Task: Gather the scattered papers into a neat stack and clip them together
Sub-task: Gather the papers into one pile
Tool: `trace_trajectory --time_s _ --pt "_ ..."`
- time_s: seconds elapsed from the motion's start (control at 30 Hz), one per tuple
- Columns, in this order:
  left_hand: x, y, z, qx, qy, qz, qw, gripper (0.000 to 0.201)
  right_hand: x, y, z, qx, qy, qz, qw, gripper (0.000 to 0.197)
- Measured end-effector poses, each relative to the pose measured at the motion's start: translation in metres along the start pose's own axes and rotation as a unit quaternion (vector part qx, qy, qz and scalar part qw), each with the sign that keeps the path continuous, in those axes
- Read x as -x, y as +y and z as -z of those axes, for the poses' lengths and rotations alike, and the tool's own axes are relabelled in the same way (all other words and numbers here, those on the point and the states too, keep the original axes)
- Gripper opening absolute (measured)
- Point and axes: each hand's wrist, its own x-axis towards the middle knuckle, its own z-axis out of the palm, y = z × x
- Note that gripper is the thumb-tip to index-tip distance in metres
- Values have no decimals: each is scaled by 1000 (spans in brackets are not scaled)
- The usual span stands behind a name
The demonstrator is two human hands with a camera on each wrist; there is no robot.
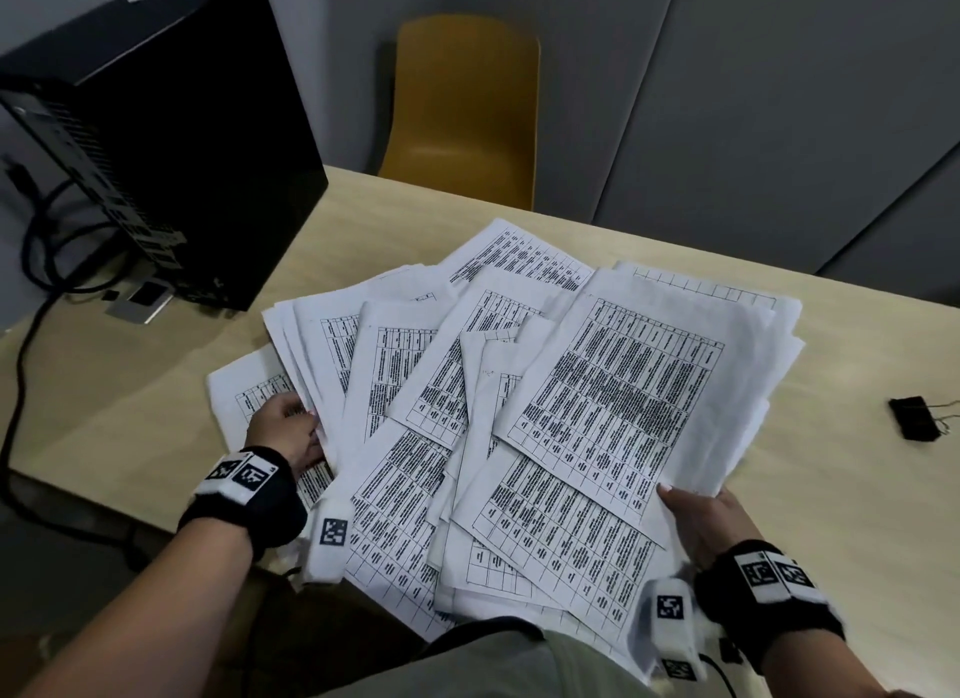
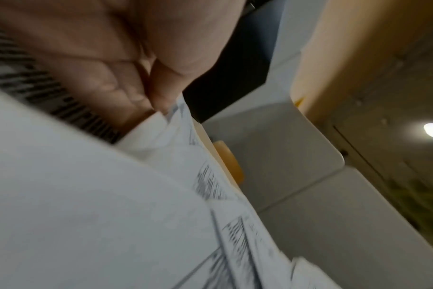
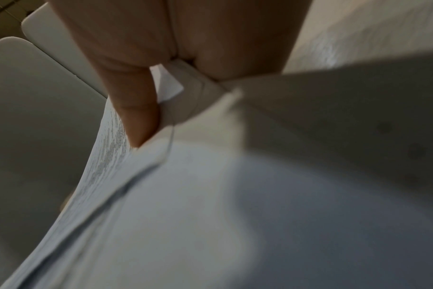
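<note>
A loose, fanned heap of printed papers (image 1: 519, 411) with tables covers the near middle of the pale wooden table (image 1: 831, 489), its near edge hanging over the table's front. My left hand (image 1: 285, 432) grips the heap's left side, thumb on top; the left wrist view shows its fingers (image 2: 161, 91) pinching sheet edges (image 2: 176, 121). My right hand (image 1: 701, 521) grips the heap's near right corner, thumb on top. In the right wrist view a finger (image 3: 139, 117) curls under the papers (image 3: 185, 195). A black binder clip (image 1: 915, 425) lies alone on the table at far right.
A black computer tower (image 1: 171, 136) with cables (image 1: 31, 261) stands at the table's back left. A mustard chair (image 1: 462, 110) sits behind the far edge, before grey wall panels. Bare table shows right of the papers, around the clip.
</note>
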Motion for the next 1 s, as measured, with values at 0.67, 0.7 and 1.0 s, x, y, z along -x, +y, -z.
trace_trajectory --time_s 0.67,0.7,1.0 --pt "33 -7 -21 -227 -187 6 956 62 7 -5 -1 12 8 -6 1000 23" --pt "30 -3 -22 -225 -154 -10 962 64 5 -4 0 14 8 -3 1000 23" --pt "26 14 -60 -376 -67 -85 920 36 -9 11 2 21 9 -7 1000 37"
